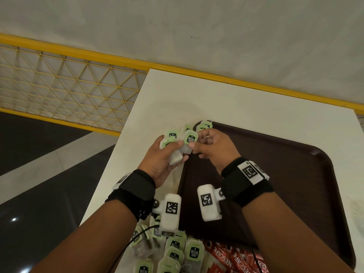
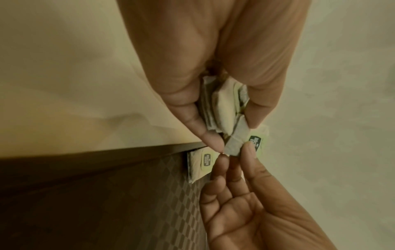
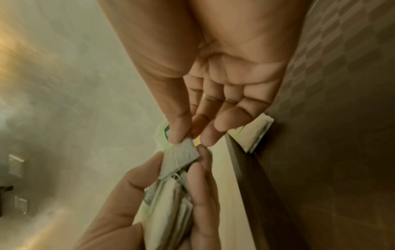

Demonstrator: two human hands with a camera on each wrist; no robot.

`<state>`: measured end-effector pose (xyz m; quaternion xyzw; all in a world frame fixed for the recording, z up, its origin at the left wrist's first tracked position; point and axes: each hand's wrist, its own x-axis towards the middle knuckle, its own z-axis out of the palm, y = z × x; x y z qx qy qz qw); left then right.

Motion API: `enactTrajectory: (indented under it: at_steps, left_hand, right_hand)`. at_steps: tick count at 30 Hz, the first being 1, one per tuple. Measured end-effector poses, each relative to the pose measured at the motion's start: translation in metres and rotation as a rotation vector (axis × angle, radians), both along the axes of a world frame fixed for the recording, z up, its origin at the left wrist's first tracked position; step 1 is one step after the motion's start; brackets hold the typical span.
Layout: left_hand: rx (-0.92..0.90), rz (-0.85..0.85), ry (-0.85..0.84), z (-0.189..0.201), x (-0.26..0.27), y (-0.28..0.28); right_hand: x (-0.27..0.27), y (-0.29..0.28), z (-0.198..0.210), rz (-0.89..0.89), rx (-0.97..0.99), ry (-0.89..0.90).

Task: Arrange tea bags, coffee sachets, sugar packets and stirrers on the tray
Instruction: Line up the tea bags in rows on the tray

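Note:
My left hand grips a bunch of green-labelled tea bags over the white table, just left of the dark brown tray. My right hand pinches one tea bag out of that bunch with thumb and forefinger. The left wrist view shows the stack squeezed between thumb and fingers, and the pinched bag. One tea bag lies at the tray's far left corner. The right wrist view shows the pinched bag.
A pile of loose tea bags lies on the table near me, beside red coffee sachets at the tray's near edge. A yellow railing with mesh runs left of the table. The table's left edge drops to a dark floor.

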<state>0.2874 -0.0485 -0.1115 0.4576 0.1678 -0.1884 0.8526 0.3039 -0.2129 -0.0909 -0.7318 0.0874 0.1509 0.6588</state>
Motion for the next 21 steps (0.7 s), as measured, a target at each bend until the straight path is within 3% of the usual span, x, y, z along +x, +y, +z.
enactTrajectory:
  at_steps: [10,21]
  left_hand:
    - [-0.017,0.009,-0.03,0.002,0.0,0.002]
    - [0.026,0.061,0.028,-0.002,0.0,0.008]
  right_hand:
    - [-0.003,-0.004,-0.001,-0.022,0.133,0.011]
    - [-0.006,-0.024,-0.024,-0.182,-0.05,0.102]
